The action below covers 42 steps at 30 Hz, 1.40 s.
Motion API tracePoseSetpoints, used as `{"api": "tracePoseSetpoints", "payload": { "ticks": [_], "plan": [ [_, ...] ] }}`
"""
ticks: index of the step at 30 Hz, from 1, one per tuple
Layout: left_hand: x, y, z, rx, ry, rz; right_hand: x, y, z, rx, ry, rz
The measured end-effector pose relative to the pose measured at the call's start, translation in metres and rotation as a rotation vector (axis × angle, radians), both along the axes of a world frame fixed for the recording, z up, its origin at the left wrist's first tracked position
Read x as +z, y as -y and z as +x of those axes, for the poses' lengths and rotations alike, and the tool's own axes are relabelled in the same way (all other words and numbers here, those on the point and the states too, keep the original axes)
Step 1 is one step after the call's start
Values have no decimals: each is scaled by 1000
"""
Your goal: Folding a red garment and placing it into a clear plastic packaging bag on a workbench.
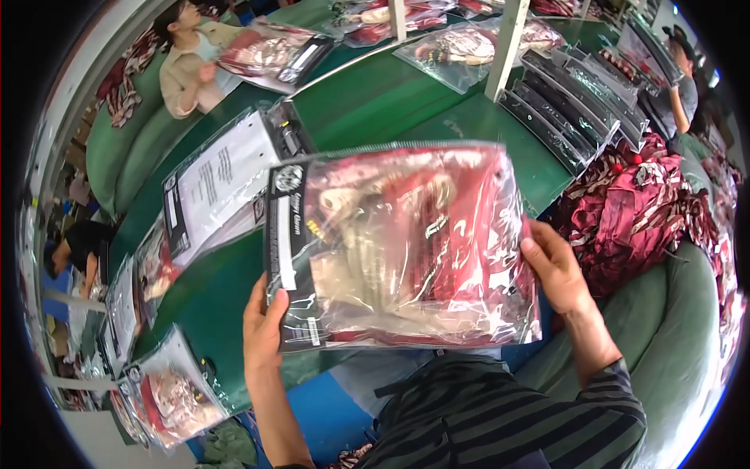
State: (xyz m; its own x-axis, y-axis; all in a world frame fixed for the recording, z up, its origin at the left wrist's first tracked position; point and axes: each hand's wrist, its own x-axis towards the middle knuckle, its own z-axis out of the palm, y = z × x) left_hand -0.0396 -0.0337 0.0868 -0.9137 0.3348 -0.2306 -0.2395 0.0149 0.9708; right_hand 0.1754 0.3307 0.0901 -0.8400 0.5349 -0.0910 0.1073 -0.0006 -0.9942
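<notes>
I hold a clear plastic bag (406, 242) flat in front of me, above the green table (406, 102). It has a black strip along its left side and holds folded red and beige cloth. My left hand (264, 324) grips its lower left corner, thumb on top. My right hand (556, 270) grips its right edge. Both hands are closed on the bag.
Another bag with a white sheet (223, 184) lies behind it on the table. More filled bags (168, 395) lie at the lower left and far end. Black-edged bags (578, 94) are stacked at the right. A heap of red patterned cloth (641, 211) lies right. Other people sit at the top left and top right.
</notes>
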Motion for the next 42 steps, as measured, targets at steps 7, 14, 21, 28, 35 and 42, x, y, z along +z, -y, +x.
{"api": "tracePoseSetpoints", "payload": {
  "ticks": [7, 14, 21, 28, 35, 42],
  "plan": [
    [39, -41, -53, -41, -53, 90, 82, -32, -43, -79, -277, -75],
    [31, -60, -101, 95, -123, 258, 113, -112, -139, 101, -294, 427],
    [38, -205, -172, 63, -214, 415, 71, -243, -335, -13, -111, 433],
    [-64, -239, -255, 179, -419, -150, -104, -284, -403, -64, 387, 970],
    [-80, -336, -234, -370, -1526, -826, -111, -279, -357, 16, 256, 1562],
    [-122, -373, -206, -310, -1511, -694, -75, -233, -169, -218, -454, 1046]
  ]
}}
